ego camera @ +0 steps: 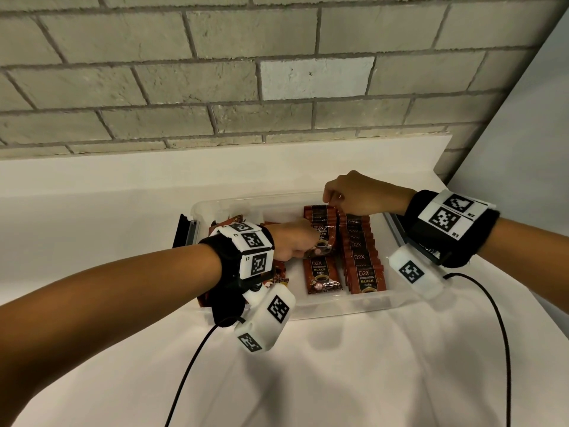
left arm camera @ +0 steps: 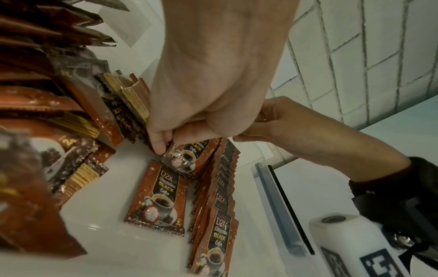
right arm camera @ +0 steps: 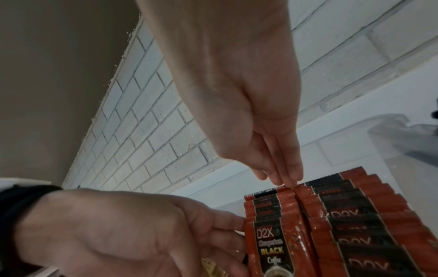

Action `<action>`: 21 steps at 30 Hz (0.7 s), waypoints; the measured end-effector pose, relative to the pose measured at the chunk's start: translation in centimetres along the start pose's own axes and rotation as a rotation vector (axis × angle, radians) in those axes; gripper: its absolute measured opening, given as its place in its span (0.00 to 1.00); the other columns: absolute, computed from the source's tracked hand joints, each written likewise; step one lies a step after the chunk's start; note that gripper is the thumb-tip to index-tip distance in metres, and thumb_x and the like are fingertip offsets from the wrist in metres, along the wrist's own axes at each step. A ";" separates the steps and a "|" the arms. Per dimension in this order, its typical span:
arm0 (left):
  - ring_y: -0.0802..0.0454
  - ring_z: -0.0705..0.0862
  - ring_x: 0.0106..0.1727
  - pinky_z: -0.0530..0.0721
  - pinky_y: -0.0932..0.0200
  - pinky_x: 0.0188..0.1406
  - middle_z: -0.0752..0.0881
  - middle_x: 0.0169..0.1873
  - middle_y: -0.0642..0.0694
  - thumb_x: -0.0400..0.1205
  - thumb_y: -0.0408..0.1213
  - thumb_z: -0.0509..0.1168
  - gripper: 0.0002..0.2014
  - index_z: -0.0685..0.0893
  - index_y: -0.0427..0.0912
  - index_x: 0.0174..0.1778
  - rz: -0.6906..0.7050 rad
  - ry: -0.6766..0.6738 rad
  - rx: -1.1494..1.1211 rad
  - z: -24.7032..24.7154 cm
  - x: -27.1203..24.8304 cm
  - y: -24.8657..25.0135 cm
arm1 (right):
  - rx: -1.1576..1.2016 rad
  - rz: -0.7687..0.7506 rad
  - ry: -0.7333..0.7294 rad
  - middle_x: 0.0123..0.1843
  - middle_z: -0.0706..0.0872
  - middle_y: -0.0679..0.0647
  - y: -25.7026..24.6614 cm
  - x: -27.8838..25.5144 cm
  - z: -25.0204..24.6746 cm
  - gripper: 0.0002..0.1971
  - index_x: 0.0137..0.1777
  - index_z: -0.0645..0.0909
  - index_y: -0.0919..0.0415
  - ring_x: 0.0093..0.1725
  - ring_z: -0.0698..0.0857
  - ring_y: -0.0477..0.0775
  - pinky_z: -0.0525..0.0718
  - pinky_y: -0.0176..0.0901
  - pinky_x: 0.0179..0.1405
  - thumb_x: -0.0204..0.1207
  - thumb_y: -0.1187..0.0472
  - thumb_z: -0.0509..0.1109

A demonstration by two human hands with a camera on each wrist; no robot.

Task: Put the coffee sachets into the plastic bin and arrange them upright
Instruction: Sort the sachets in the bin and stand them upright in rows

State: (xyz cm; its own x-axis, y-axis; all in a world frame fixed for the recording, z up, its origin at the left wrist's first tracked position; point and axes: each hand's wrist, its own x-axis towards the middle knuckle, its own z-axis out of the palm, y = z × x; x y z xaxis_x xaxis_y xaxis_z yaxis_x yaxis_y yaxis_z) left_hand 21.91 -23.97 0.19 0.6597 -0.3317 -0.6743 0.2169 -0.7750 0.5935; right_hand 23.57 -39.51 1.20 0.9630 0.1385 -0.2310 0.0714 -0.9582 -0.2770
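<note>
Both hands work a small stack of coffee sachets (ego camera: 320, 229) inside the clear plastic bin (ego camera: 345, 306).

The left hand (ego camera: 292, 241) grips the stack's lower side; the right hand (ego camera: 354, 192) pinches its top edge. Beside it stands a row of upright sachets (ego camera: 360, 257), one flat sachet (ego camera: 321, 275) lies on the bin floor, and the bin sits on the white worktop (ego camera: 338, 365).

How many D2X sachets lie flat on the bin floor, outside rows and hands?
1: a flat sachet lies face up on the bin floor, left of the upright row, near the bundle the left hand pinches. More may hide under that hand.
</note>
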 end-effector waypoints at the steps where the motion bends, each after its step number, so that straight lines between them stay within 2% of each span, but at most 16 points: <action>1: 0.55 0.68 0.29 0.69 0.69 0.22 0.71 0.31 0.47 0.86 0.26 0.48 0.15 0.68 0.42 0.34 -0.003 0.002 0.003 0.0 0.0 -0.1 | 0.008 0.001 0.005 0.59 0.84 0.60 0.0 0.0 0.0 0.15 0.63 0.80 0.66 0.47 0.79 0.49 0.71 0.23 0.34 0.81 0.72 0.58; 3: 0.56 0.68 0.26 0.69 0.71 0.18 0.70 0.29 0.47 0.86 0.26 0.48 0.15 0.67 0.42 0.33 -0.002 -0.001 -0.014 0.0 0.1 -0.2 | 0.014 0.003 0.003 0.59 0.84 0.60 0.1 -0.1 -0.1 0.15 0.63 0.80 0.66 0.47 0.79 0.49 0.71 0.24 0.34 0.80 0.73 0.58; 5: 0.58 0.70 0.23 0.70 0.72 0.21 0.71 0.28 0.48 0.86 0.28 0.50 0.15 0.68 0.43 0.32 0.010 -0.028 -0.029 -0.1 0.3 -0.3 | 0.023 -0.003 -0.013 0.59 0.85 0.60 0.1 -0.3 0.0 0.16 0.62 0.80 0.66 0.47 0.81 0.50 0.74 0.26 0.35 0.78 0.75 0.58; 7: 0.56 0.73 0.28 0.74 0.71 0.30 0.76 0.32 0.46 0.85 0.29 0.52 0.13 0.72 0.43 0.35 0.016 -0.014 -0.043 -0.2 0.8 -0.3 | 0.037 -0.004 -0.026 0.59 0.86 0.60 0.2 -0.5 0.0 0.17 0.62 0.80 0.66 0.52 0.84 0.53 0.80 0.32 0.43 0.77 0.76 0.58; 9: 0.51 0.78 0.38 0.80 0.67 0.39 0.83 0.40 0.41 0.83 0.28 0.55 0.09 0.77 0.40 0.39 0.019 0.025 -0.089 -0.3 1.3 -0.1 | 0.047 -0.009 -0.028 0.59 0.86 0.60 0.2 -0.4 0.0 0.17 0.62 0.80 0.66 0.56 0.85 0.55 0.82 0.40 0.51 0.77 0.77 0.59; 12: 0.50 0.78 0.37 0.77 0.62 0.39 0.82 0.37 0.41 0.82 0.27 0.57 0.11 0.76 0.40 0.34 0.035 0.057 -0.088 -0.1 2.1 0.2 | 0.062 -0.011 -0.027 0.58 0.86 0.59 0.3 -0.5 -0.1 0.17 0.61 0.81 0.65 0.57 0.85 0.55 0.83 0.45 0.56 0.76 0.77 0.59; 15: 0.48 0.78 0.44 0.77 0.58 0.46 0.82 0.44 0.39 0.82 0.28 0.57 0.10 0.77 0.40 0.36 0.022 0.060 -0.076 0.1 2.6 0.1 | 0.101 -0.015 -0.020 0.57 0.86 0.58 0.4 -0.6 -0.1 0.18 0.60 0.81 0.64 0.56 0.85 0.55 0.84 0.50 0.57 0.75 0.78 0.58; 17: 0.49 0.77 0.41 0.77 0.60 0.42 0.81 0.41 0.41 0.83 0.27 0.54 0.11 0.76 0.40 0.37 0.025 0.095 -0.062 0.0 2.3 0.1 | 0.137 -0.014 -0.016 0.56 0.87 0.57 0.4 -0.6 -0.3 0.18 0.59 0.82 0.63 0.55 0.85 0.54 0.84 0.49 0.57 0.75 0.78 0.59; 19: 0.51 0.73 0.33 0.75 0.61 0.35 0.78 0.34 0.43 0.84 0.27 0.51 0.13 0.73 0.40 0.34 0.023 0.109 -0.030 0.0 1.6 0.1 | 0.205 0.005 -0.009 0.55 0.87 0.56 0.4 -0.8 -0.6 0.17 0.58 0.82 0.63 0.54 0.86 0.53 0.84 0.47 0.55 0.75 0.78 0.61; 21: 0.52 0.71 0.30 0.79 0.59 0.37 0.75 0.31 0.45 0.85 0.29 0.50 0.15 0.72 0.41 0.32 0.008 0.088 0.013 -0.3 0.8 0.0 | 0.263 0.035 0.010 0.54 0.87 0.57 0.4 -1.1 -1.0 0.16 0.59 0.82 0.65 0.53 0.87 0.55 0.84 0.48 0.55 0.75 0.78 0.61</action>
State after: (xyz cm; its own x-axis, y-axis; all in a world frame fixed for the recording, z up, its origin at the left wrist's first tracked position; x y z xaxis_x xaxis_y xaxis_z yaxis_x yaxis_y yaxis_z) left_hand 22.68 -24.06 -0.25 0.7221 -0.2898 -0.6281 0.2025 -0.7797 0.5925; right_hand 22.83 -40.31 2.29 0.9664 0.1026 -0.2356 -0.0307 -0.8640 -0.5026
